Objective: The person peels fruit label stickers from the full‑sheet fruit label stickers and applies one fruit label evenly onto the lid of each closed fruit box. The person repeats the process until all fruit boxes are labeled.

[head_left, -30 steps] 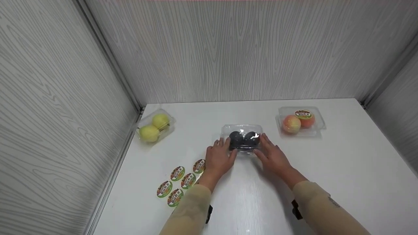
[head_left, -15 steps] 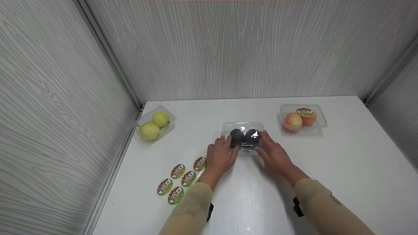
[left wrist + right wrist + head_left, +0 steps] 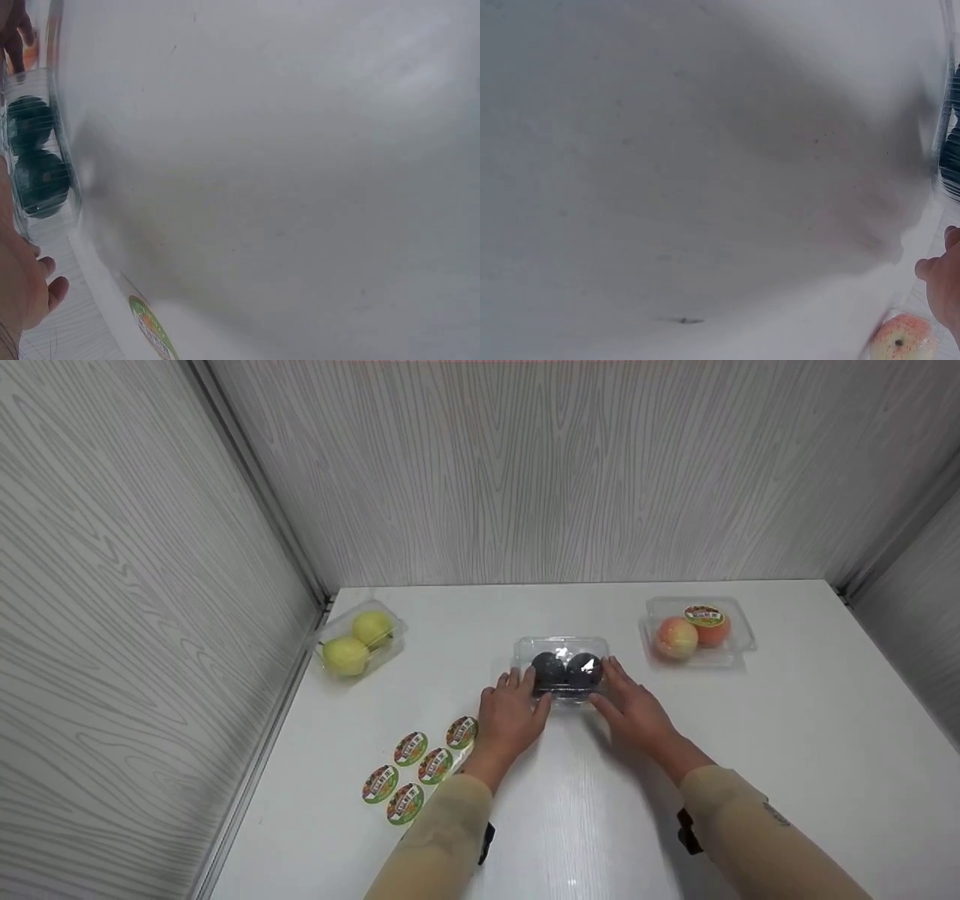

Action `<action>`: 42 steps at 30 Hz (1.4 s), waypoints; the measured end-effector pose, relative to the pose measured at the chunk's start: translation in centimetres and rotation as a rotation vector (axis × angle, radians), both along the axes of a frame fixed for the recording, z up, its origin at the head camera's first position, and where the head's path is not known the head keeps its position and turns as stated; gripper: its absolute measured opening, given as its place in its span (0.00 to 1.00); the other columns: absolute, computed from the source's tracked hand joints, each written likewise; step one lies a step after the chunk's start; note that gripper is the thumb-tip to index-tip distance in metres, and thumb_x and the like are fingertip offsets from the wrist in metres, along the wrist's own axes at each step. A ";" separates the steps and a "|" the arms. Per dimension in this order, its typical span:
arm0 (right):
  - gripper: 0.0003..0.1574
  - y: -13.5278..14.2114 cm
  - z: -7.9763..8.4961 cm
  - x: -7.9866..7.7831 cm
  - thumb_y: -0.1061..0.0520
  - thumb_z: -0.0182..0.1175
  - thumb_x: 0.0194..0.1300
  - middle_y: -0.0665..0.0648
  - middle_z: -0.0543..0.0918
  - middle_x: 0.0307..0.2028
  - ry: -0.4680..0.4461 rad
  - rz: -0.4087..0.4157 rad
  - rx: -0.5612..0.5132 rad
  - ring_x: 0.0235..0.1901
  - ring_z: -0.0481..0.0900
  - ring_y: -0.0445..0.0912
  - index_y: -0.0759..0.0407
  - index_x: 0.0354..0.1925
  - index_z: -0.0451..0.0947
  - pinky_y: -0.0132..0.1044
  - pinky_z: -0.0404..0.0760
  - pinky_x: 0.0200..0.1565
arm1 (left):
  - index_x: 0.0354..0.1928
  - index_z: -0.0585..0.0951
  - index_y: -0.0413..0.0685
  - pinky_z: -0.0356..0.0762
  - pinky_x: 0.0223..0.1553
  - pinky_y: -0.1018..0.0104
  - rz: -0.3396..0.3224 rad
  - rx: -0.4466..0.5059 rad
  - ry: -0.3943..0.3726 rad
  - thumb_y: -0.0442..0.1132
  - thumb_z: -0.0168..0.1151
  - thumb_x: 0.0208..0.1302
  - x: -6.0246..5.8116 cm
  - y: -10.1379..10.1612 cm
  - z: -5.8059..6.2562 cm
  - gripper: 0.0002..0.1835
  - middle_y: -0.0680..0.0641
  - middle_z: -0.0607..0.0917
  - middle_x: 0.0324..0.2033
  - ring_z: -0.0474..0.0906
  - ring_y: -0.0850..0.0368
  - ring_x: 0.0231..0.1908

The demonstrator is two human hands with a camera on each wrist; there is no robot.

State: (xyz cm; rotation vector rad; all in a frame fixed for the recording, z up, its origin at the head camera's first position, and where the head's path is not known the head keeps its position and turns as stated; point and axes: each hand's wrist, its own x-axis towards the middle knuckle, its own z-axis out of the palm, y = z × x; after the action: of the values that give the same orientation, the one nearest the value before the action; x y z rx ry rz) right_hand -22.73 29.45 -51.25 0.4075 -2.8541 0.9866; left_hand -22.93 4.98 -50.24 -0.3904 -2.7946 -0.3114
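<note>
A clear plastic clamshell box (image 3: 559, 645) with two dark round fruits (image 3: 548, 669) inside stands mid-table, its lid lying over them. My left hand (image 3: 510, 712) touches its left side, thumb toward the near edge. On the opposite side, my right hand (image 3: 636, 716) lies against the right wall, thumb near the front corner. Fingers of both hands look extended or relaxed. The left wrist view shows the dark fruits (image 3: 43, 184) through the ribbed plastic, above the left hand (image 3: 19, 277). Only the box's edge and part of the right hand (image 3: 946, 281) appear in the right wrist view.
Several round fruit stickers (image 3: 410, 748) lie left of my left forearm. A clear box with two yellow-green pears (image 3: 345, 656) stands at the back left. At the back right is a box with two peaches (image 3: 676, 637), a sticker (image 3: 704, 616) on top.
The head view has shifted slightly, so everything appears a little higher. Both hands stay at the sides of the dark-fruit box, which has not visibly moved on the table.
</note>
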 end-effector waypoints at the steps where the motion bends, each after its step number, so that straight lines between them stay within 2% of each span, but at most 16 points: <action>1: 0.48 0.1 0.0 0.0 0.38 0.52 0.82 0.65 0.51 0.83 -0.001 0.002 0.001 0.79 0.56 0.65 0.60 0.85 0.49 0.65 0.56 0.75 | 0.75 0.75 0.48 0.78 0.59 0.47 0.000 -0.001 -0.001 0.62 0.50 0.80 0.0 0.1 0.0 0.34 0.39 0.81 0.67 0.77 0.44 0.67; 12: 0.49 0.7 0.0 -0.4 0.37 0.52 0.82 0.64 0.50 0.83 -0.017 0.008 0.005 0.80 0.54 0.64 0.59 0.85 0.48 0.64 0.56 0.76 | 0.76 0.74 0.50 0.77 0.59 0.48 0.011 -0.004 -0.011 0.63 0.49 0.80 -0.1 0.6 0.1 0.34 0.40 0.80 0.69 0.77 0.45 0.67; 19: 0.49 0.7 -0.1 -0.5 0.38 0.52 0.82 0.67 0.52 0.82 0.019 0.017 0.009 0.79 0.56 0.66 0.62 0.84 0.49 0.65 0.57 0.75 | 0.77 0.73 0.50 0.77 0.60 0.47 0.016 -0.009 -0.032 0.63 0.49 0.80 -0.1 0.7 0.2 0.34 0.40 0.79 0.69 0.76 0.45 0.69; 25: 0.49 0.7 -0.1 -0.4 0.38 0.52 0.82 0.64 0.50 0.83 -0.008 0.007 0.003 0.80 0.54 0.63 0.59 0.85 0.48 0.62 0.56 0.76 | 0.77 0.73 0.50 0.76 0.60 0.47 0.008 0.002 -0.042 0.62 0.49 0.80 -0.1 0.7 0.2 0.34 0.40 0.79 0.69 0.76 0.44 0.68; 34: 0.49 0.6 -0.5 -0.3 0.39 0.54 0.82 0.66 0.51 0.82 0.008 0.012 0.003 0.79 0.55 0.65 0.62 0.84 0.49 0.61 0.57 0.76 | 0.77 0.73 0.50 0.77 0.59 0.47 0.011 -0.029 -0.057 0.63 0.48 0.80 0.0 0.6 0.1 0.35 0.40 0.79 0.70 0.76 0.44 0.68; 42: 0.49 0.6 0.0 -0.4 0.40 0.54 0.82 0.67 0.51 0.83 0.017 0.018 0.001 0.79 0.55 0.65 0.63 0.84 0.49 0.63 0.58 0.75 | 0.78 0.72 0.51 0.76 0.61 0.47 0.018 -0.043 -0.085 0.64 0.48 0.80 -0.2 0.6 0.7 0.35 0.41 0.78 0.70 0.75 0.45 0.69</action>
State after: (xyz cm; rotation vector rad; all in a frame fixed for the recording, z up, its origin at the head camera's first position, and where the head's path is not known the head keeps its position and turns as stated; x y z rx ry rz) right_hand -23.13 30.06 -51.27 0.4404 -2.8412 0.9799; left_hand -23.15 5.59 -49.50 -0.3704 -2.8899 -0.2708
